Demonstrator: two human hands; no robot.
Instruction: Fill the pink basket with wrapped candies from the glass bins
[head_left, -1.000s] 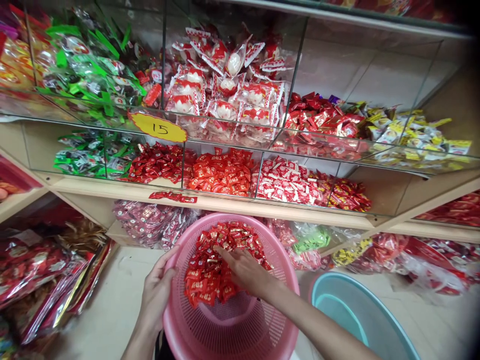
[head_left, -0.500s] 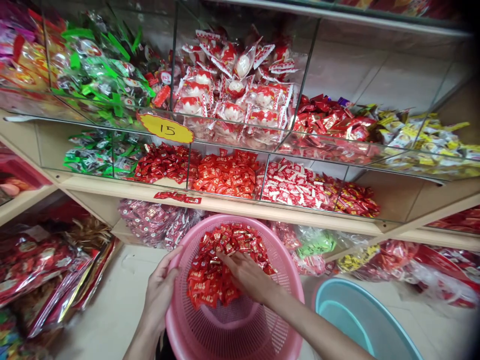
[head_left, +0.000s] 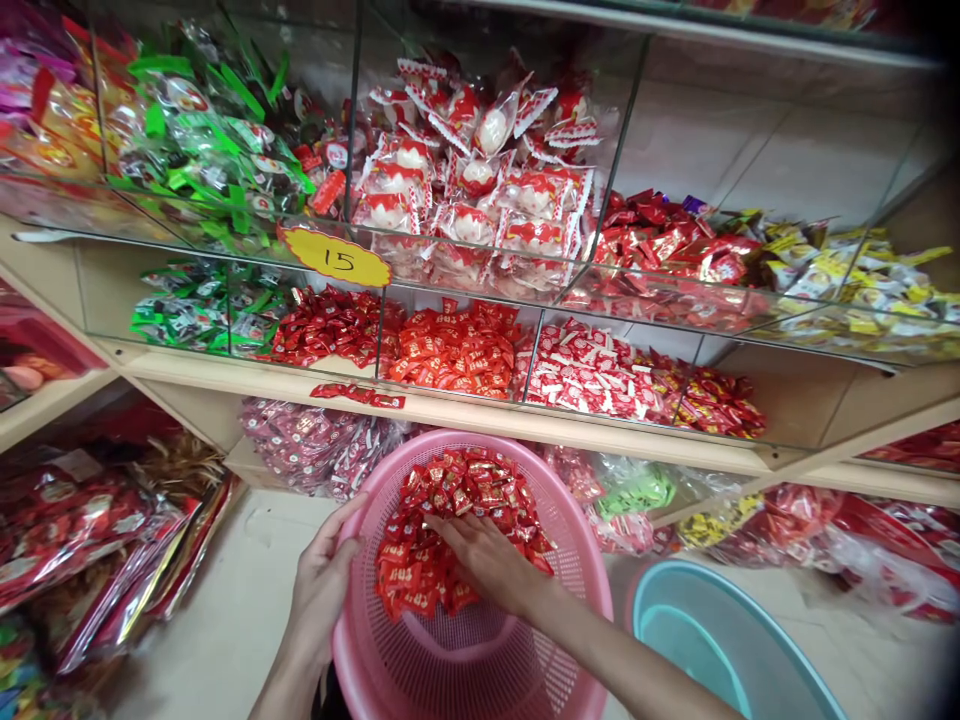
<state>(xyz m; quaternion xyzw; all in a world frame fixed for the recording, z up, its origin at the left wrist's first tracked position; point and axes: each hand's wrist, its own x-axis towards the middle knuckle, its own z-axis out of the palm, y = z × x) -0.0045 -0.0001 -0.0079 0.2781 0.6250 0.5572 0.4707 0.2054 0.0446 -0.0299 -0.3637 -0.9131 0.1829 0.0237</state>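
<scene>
As your left hand (head_left: 321, 590) grips the basket rim (head_left: 589, 560), likely safest, your loose right hand (head_left: 486, 558) touches slick-looking candy (head_left: 495, 485).

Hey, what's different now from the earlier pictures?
The right hand first had one finger stuck out; now its fingers lie together, flatter, across the red-wrapped candies. The view shifted, so the shelves appear farther right. The left hand still holds the pink basket.
</scene>
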